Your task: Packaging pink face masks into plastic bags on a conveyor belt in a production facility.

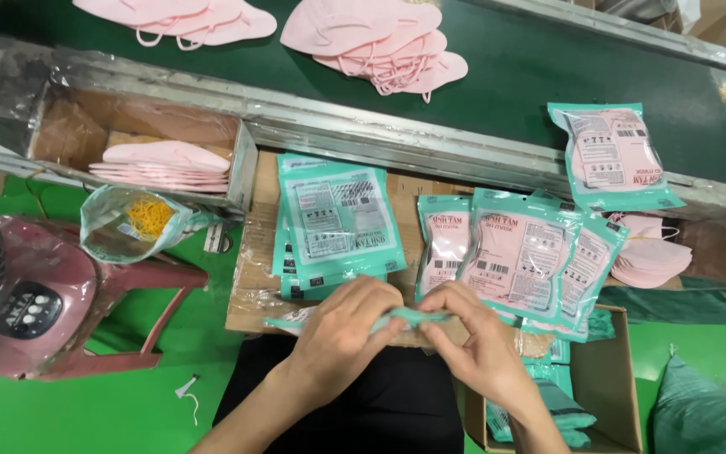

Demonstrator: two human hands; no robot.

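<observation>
My left hand [342, 329] and my right hand [472, 340] both pinch one teal packet [409, 318], held edge-on between them over the cardboard work surface [249, 277]. Just behind the hands lies a stack of empty teal pouches [338, 220]. To the right sit filled pouches with pink masks [518, 256], overlapping each other. Another filled pouch [611, 155] rests on the rail of the green conveyor belt [548, 71].
Piles of loose pink masks [380, 42] ride on the belt. A cardboard tray with pink masks [165, 160] sits at left, a bag of yellow rubber bands [140, 220] below it, and a pink stool [60, 298]. A box with teal packets [594, 395] stands at lower right.
</observation>
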